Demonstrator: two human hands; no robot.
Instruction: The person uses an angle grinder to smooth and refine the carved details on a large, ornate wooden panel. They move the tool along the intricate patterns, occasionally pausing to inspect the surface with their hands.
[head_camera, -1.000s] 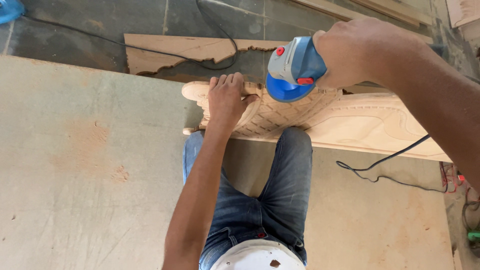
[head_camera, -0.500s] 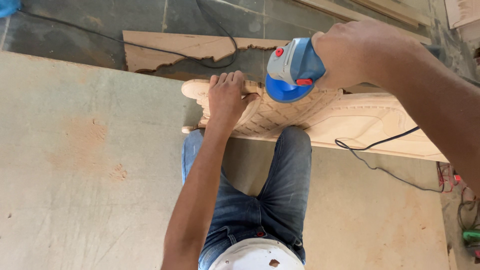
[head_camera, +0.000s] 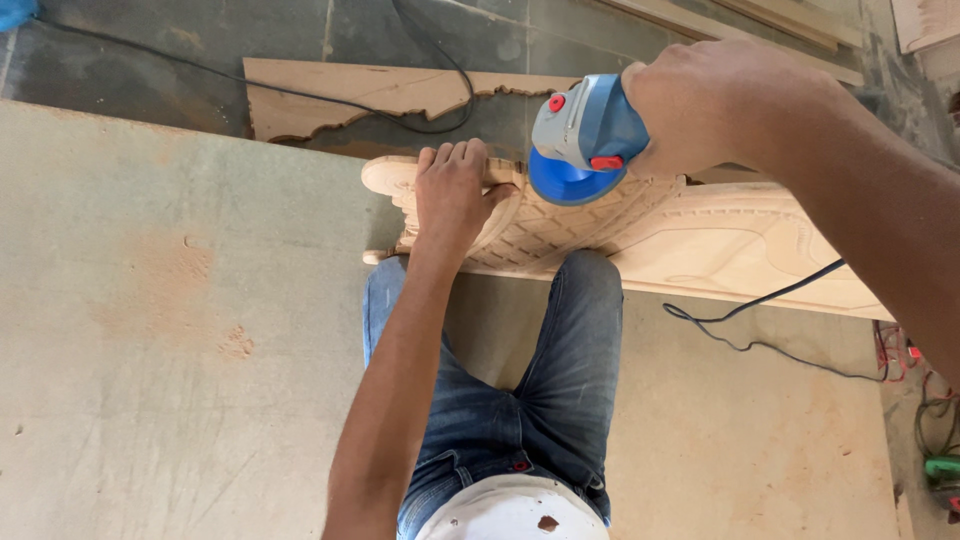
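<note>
A long carved wooden panel (head_camera: 720, 240) with a lattice pattern lies across my knees, over my blue jeans. My left hand (head_camera: 455, 195) presses flat on its left end, fingers curled over the far edge. My right hand (head_camera: 715, 105) grips a blue and grey power sander (head_camera: 580, 135), whose round blue pad sits on the carved surface just right of my left hand.
A large flat board (head_camera: 170, 330) lies under me. A cut-out wooden offcut (head_camera: 350, 95) rests on the dark tiled floor beyond the panel. Black power cords (head_camera: 760, 310) trail at right and across the floor at top. Wooden strips (head_camera: 750, 20) lie at top right.
The sander has stayed on the same spot of the carving, shifting only slightly. The cord at right has moved a little. My left hand has not moved.
</note>
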